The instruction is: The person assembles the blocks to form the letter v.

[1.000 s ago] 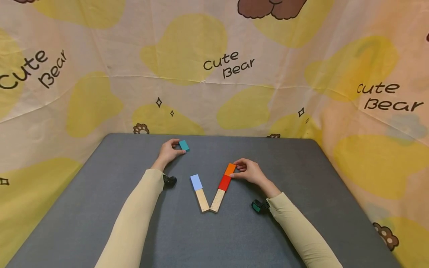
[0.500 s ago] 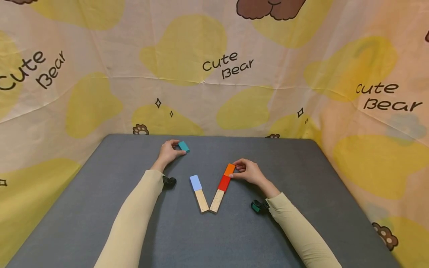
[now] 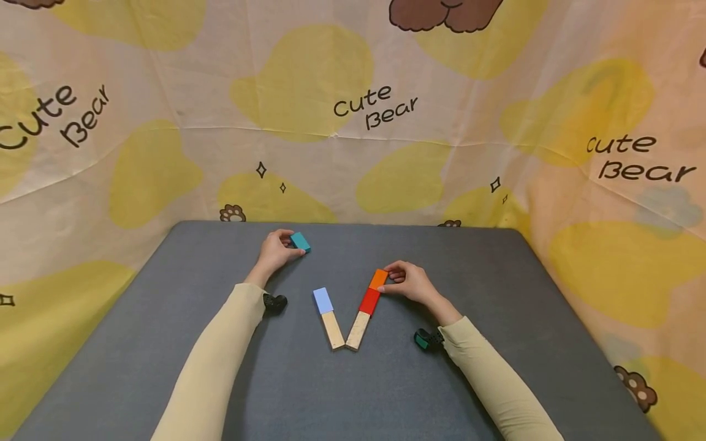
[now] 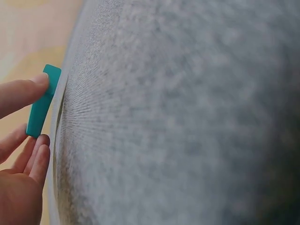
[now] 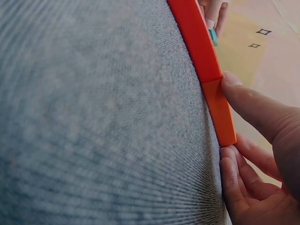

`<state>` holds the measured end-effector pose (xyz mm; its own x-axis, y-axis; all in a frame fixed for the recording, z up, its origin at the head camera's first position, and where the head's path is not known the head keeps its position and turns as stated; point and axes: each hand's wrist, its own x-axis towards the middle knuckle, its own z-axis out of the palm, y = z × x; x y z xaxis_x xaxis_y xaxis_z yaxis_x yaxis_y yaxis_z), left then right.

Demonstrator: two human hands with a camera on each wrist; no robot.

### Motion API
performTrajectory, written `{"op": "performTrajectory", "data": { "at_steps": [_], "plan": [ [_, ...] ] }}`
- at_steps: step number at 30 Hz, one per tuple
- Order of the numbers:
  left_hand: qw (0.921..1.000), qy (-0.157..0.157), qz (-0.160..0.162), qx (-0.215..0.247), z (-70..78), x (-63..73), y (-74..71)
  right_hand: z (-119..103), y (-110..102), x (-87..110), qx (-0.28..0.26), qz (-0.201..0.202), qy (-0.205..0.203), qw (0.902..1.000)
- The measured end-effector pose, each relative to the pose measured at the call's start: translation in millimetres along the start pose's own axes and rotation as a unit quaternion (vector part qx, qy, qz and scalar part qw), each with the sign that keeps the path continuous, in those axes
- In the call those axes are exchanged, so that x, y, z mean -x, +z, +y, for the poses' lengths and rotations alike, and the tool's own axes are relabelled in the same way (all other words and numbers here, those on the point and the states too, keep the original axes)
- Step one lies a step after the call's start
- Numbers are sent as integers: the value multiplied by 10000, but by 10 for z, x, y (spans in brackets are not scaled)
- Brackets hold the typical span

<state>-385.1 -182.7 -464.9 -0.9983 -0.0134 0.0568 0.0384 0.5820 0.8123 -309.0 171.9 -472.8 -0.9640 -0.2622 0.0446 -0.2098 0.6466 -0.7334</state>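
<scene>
My left hand pinches a teal block between thumb and fingertips near the far edge of the table; the left wrist view shows the same teal block with the thumb on its upper part and fingers at its lower end. On the right, my right hand holds an orange block at the top of a slanted row. In the right wrist view the orange block meets the end of the red block, with the thumb at their joint and fingertips at the orange block's far end.
Below the red block lies a plain wooden block. A light blue block and another wooden block form the left arm of a V, meeting at the bottom. A printed cloth hangs behind the grey table.
My left hand with the teal block has shifted slightly left and toward me, and the block has turned a little. The right hand and the row of blocks look unmoved.
</scene>
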Motion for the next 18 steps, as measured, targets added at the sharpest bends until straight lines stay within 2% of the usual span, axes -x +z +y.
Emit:
{"op": "performTrajectory", "data": {
  "at_steps": [6,13,18],
  "plan": [
    [10000,-33,-58,22,18,64,-36,-6,-8,0,-31,-12,0,10000],
    [9997,189,-99,74,15,122,-48,-19,-17,13,0,-50,-25,10000],
    [9996,238,-139,119,16,152,-37,-16,-20,14,1,-65,-11,10000]
  ]
}}
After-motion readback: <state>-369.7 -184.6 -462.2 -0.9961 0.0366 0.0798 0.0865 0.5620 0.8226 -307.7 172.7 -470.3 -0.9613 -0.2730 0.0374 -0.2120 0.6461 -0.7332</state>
